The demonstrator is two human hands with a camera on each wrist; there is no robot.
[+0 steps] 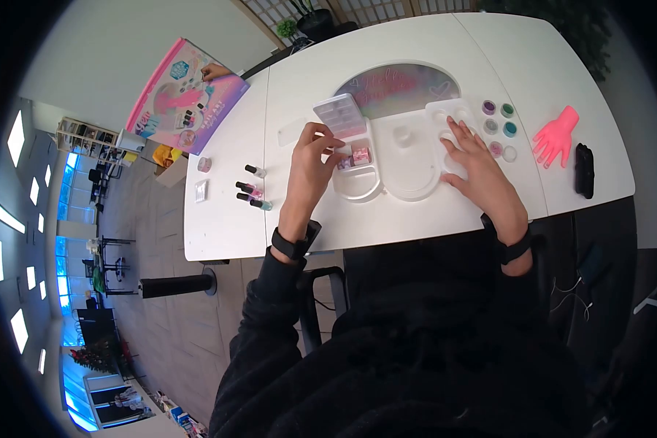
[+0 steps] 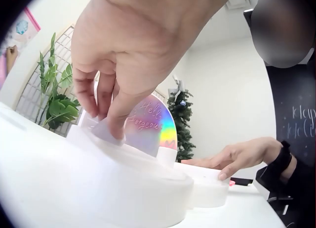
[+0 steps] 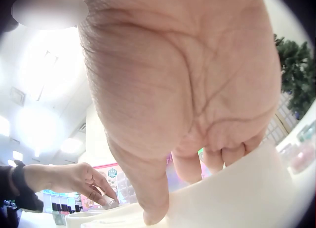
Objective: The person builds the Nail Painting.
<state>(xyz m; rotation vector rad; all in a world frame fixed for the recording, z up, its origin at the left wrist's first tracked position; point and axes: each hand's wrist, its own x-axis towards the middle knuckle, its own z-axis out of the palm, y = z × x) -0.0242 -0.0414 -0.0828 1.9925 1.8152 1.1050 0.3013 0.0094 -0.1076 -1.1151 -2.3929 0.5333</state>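
My left hand (image 1: pixel 312 157) is over the left side compartments of a white plastic vanity station (image 1: pixel 409 182). Its thumb and fingers pinch a small pale lavender item (image 2: pixel 102 132), partly hidden by the fingers; cannot tell its kind. Pink patterned small packs (image 1: pixel 360 155) lie in the compartment beside the fingertips. Just behind it, a clear divided case (image 1: pixel 341 115) leans upright. My right hand (image 1: pixel 476 164) rests with fingers spread on the station's right-hand tray, its palm facing down. Behind the station stands a shiny arched panel (image 1: pixel 398 87) with pink lettering.
Several nail polish bottles (image 1: pixel 252 191) stand to the left, with a small round jar (image 1: pixel 204 165) farther out. Glitter pots (image 1: pixel 491 127), a pink hand model (image 1: pixel 557 136) and a black case (image 1: pixel 584 171) lie right. A colourful box (image 1: pixel 190 95) stands at the back left.
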